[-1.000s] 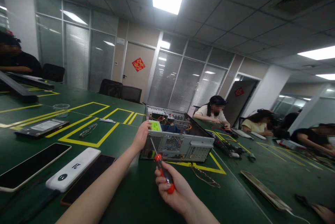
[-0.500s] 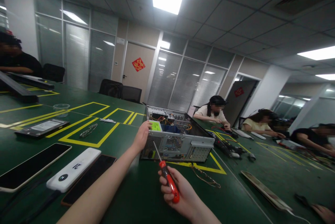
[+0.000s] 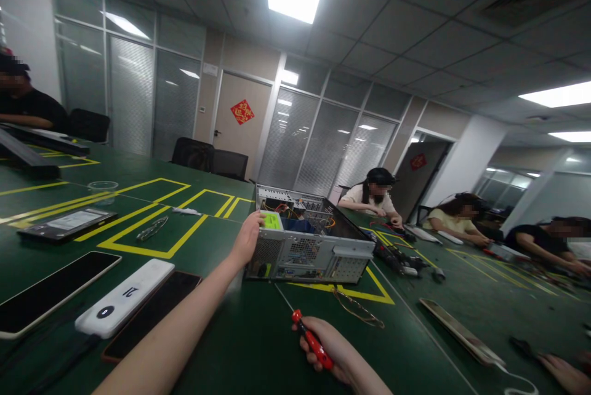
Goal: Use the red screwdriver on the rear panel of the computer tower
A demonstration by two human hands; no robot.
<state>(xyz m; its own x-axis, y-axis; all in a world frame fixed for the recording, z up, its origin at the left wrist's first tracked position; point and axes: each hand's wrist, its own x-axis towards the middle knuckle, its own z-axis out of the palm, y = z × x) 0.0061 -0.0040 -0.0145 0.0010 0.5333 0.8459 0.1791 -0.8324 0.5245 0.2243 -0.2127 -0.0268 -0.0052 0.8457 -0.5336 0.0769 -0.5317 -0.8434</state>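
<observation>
An open grey computer case (image 3: 314,250) lies on the green table (image 3: 258,346), its back panel facing me. My left hand (image 3: 248,236) grips the case's near left top corner, beside a green label. Low in the view, my right hand (image 3: 333,352) is closed around a red-handled screwdriver (image 3: 310,338). The screwdriver's thin shaft points up and left toward the case, its tip a short way off the back panel.
A white power bank (image 3: 124,297), two dark phones (image 3: 50,290) and a tablet (image 3: 64,223) lie at the left. A wire loop (image 3: 357,311) and a flat strip (image 3: 457,333) lie at the right. Several people work at the far side and left; another person's hand (image 3: 561,372) is at the lower right.
My right hand has drawn the screwdriver back and down, away from the case's back panel. My left hand has stayed on the case corner.
</observation>
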